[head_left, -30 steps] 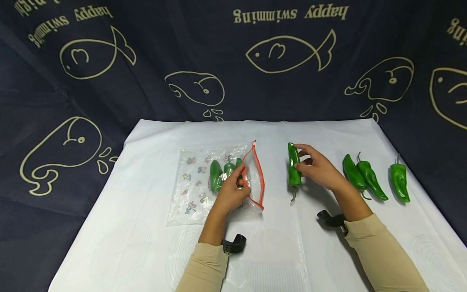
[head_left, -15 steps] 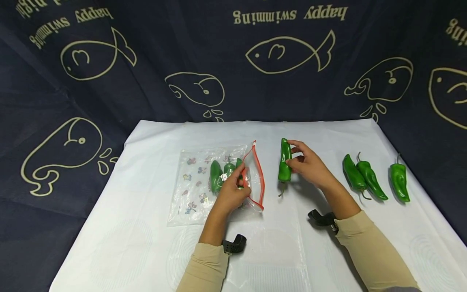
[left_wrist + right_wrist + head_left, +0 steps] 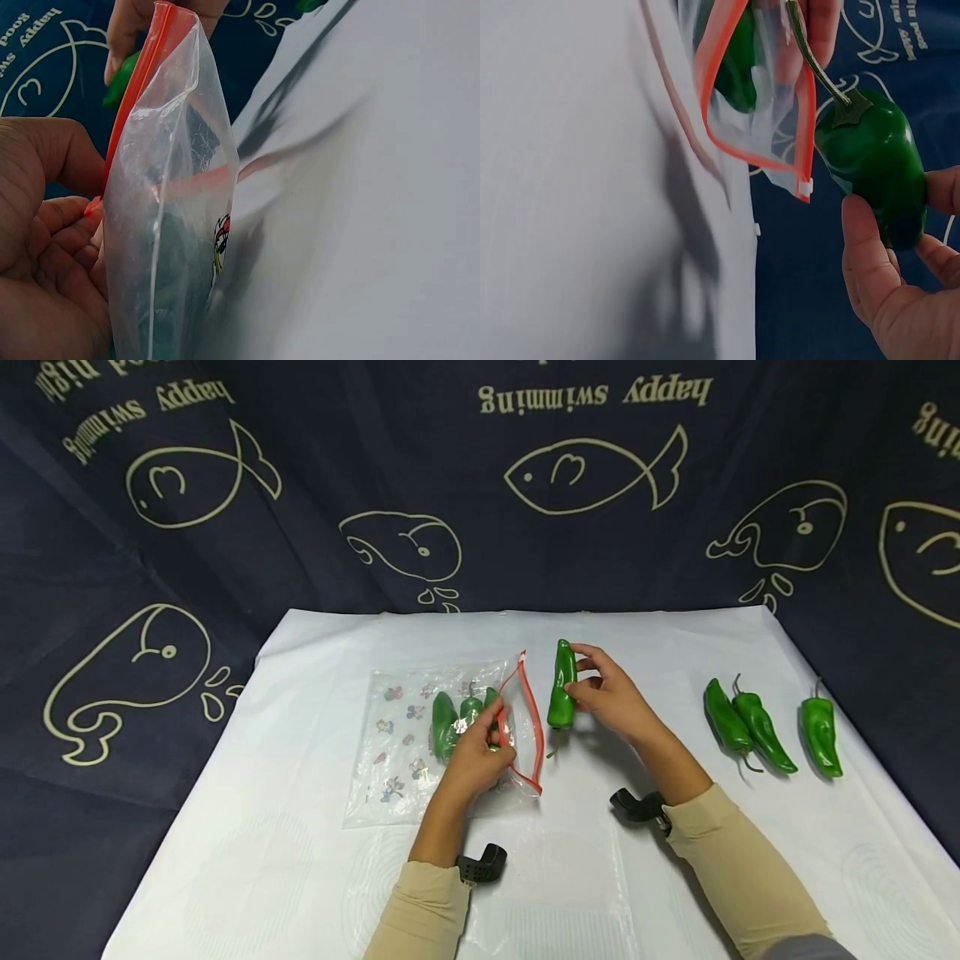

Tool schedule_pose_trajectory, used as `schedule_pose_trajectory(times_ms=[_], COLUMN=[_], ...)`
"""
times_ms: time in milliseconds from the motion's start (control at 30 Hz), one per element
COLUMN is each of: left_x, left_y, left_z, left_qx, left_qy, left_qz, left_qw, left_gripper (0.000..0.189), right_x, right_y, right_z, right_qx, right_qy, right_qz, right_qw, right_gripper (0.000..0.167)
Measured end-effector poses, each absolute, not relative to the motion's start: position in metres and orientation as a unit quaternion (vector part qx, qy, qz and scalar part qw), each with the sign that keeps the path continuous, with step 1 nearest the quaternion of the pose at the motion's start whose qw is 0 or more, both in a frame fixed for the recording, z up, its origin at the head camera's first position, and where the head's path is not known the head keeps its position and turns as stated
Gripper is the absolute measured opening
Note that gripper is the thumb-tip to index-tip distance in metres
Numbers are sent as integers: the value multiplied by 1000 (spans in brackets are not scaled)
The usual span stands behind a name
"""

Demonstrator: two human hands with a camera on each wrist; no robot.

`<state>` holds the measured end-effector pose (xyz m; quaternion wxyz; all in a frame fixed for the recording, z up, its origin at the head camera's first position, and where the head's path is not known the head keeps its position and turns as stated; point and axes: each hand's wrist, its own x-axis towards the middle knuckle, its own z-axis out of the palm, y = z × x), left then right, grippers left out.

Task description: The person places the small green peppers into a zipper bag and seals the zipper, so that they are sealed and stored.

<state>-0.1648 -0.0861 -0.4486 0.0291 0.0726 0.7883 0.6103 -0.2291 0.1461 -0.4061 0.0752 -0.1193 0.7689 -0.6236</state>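
A clear zip bag with a red-orange rim and small printed figures lies on the table, its mouth spread toward the right. Several green peppers show through its film. My left hand pinches the bag's rim between thumb and fingers, as the left wrist view also shows. Just right of the mouth, my right hand holds another green pepper between thumb and fingers. That pepper's stem points toward the bag in the right wrist view, and the pepper is outside the rim.
Three more green peppers lie at the table's right: a pair side by side, the left pepper and the middle pepper, then a separate right pepper. A white cloth covers the table. Dark printed fabric hangs behind it.
My right hand has moved left with its pepper, from well right of the bag to close beside its mouth. The left hand and bag have stayed in place.
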Motion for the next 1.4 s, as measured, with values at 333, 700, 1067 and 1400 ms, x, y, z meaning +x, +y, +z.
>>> schedule_pose_trajectory(times_ms=[333, 700, 1067, 1400], left_x=[-164, -164, -164, -166], left_y=[-87, -87, -86, -86], left_z=[-449, -449, -447, -448], left_qx=[65, 66, 68, 71], left_qy=[794, 793, 793, 793], left_qz=[603, 605, 605, 604], left_qw=[32, 30, 32, 34], left_gripper=[84, 84, 84, 84], right_x=[-232, -230, -228, -228], right_y=[129, 112, 104, 103], right_z=[-411, -422, -433, -439], right_qx=[-128, -140, -155, -161], right_qy=[755, 756, 785, 806], right_qz=[-638, -629, -578, -548], right_qw=[75, 117, 159, 158], right_gripper=[64, 66, 63, 57])
